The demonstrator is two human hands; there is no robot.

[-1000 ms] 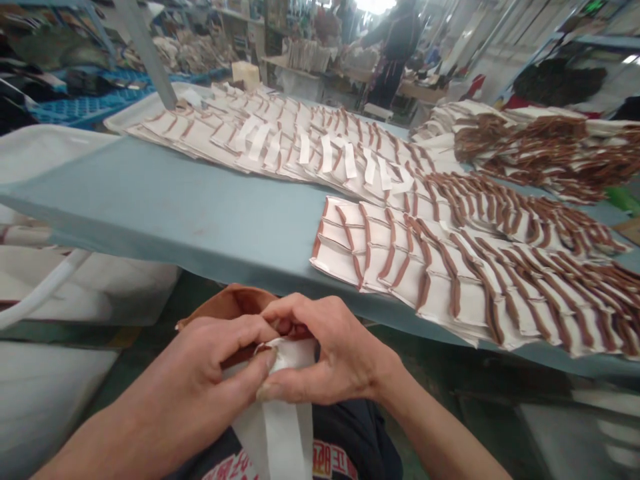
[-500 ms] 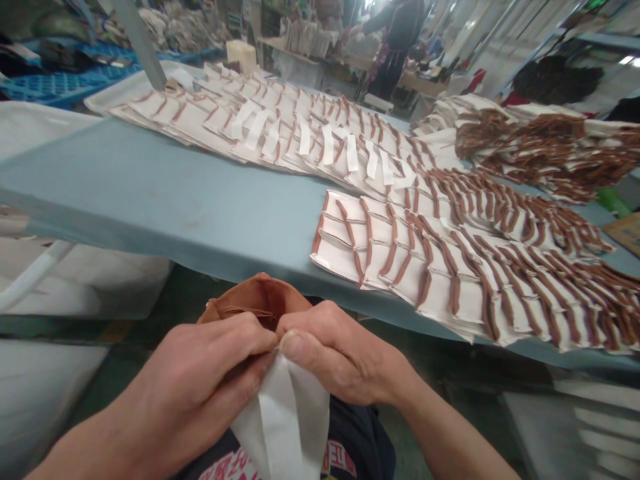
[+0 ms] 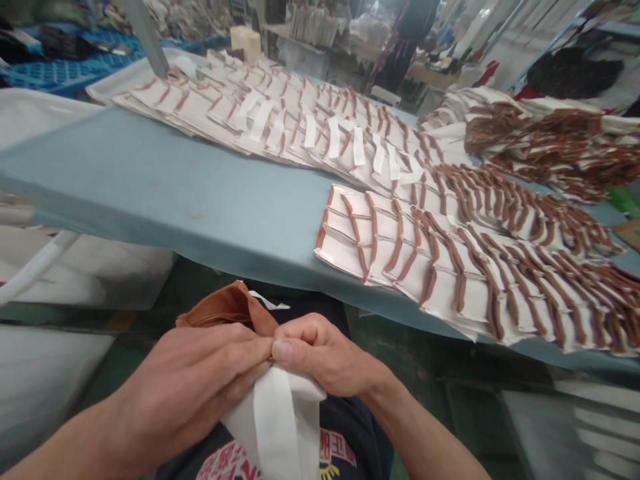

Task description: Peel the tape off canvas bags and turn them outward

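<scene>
Both hands pinch a brown and white fabric piece (image 3: 305, 413) in front of my body. My left hand (image 3: 210, 367) is closed on it from the left, fingers pressed together. From the other side my right hand (image 3: 325, 353) is closed too, its thumb pressing near the left fingertips. Brown fabric (image 3: 217, 310) bulges up behind the left hand, folded open at its top. Below the fingers hangs the white part, with a white strip (image 3: 275, 417) running down it. The pinched spot itself is hidden by my fingers.
A blue-grey table (image 3: 165, 180) stands in front of me. Overlapping rows of white pieces with brown edges (image 3: 400, 247) lie on it, several white strips (image 3: 334, 137) on top. A brown and white pile (image 3: 540, 140) is at the back right. Behind stands a person (image 3: 405, 47).
Both hands stay closed together on the fabric piece. The brown part behind them has tipped left, and a bit of white shows beside it. The view has shifted slightly.
</scene>
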